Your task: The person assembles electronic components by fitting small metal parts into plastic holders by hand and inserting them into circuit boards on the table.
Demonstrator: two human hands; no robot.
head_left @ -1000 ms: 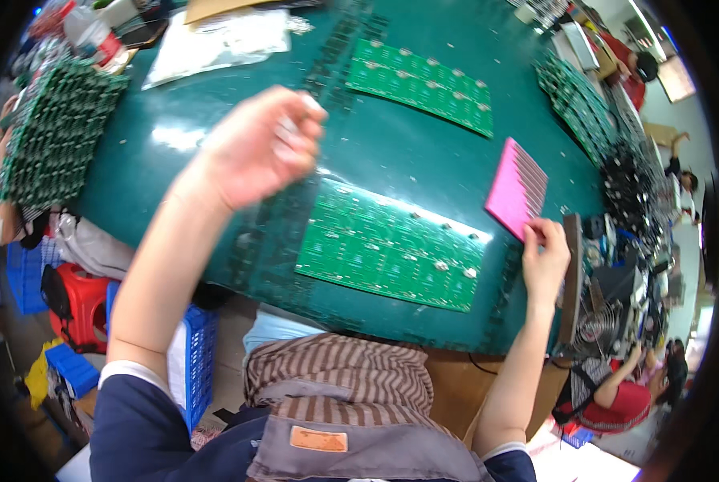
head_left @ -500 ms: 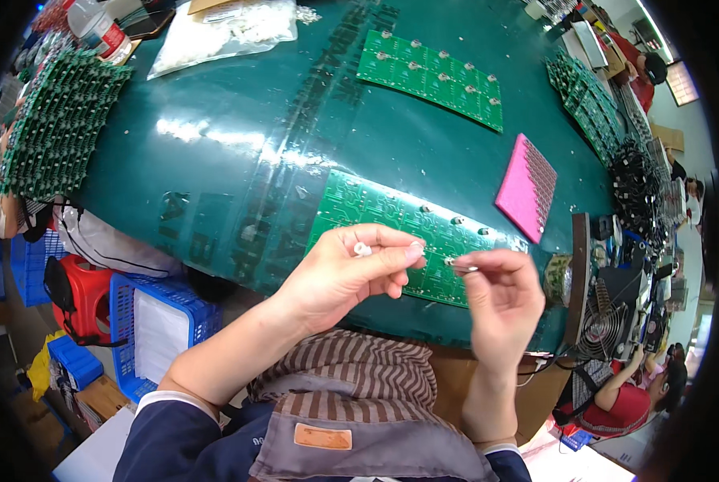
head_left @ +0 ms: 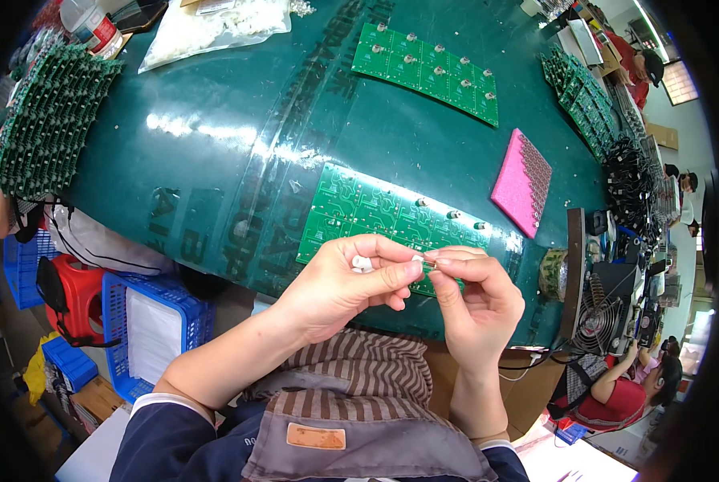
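Note:
My left hand (head_left: pixel 339 285) and my right hand (head_left: pixel 476 301) meet above the near edge of a green circuit board panel (head_left: pixel 375 213) on the dark green table (head_left: pixel 215 153). My left hand pinches a small white part (head_left: pixel 362 262) between thumb and fingers. My right hand's fingertips pinch a tiny component (head_left: pixel 427 259) that touches the left thumb tip. A pink foam pad (head_left: pixel 521 181) studded with small parts lies to the right of the panel.
A second green panel (head_left: pixel 427 71) lies further back. Stacks of boards sit at the far left (head_left: pixel 42 120) and far right (head_left: pixel 580 100). A clear bag of white parts (head_left: pixel 215 24) is at the back. Blue crates (head_left: pixel 146 329) and a red stool (head_left: pixel 78 297) stand below the table's left edge.
My left hand came back from the middle of the table and my right hand left the pink pad. Both now meet in front of me, pinching small parts together.

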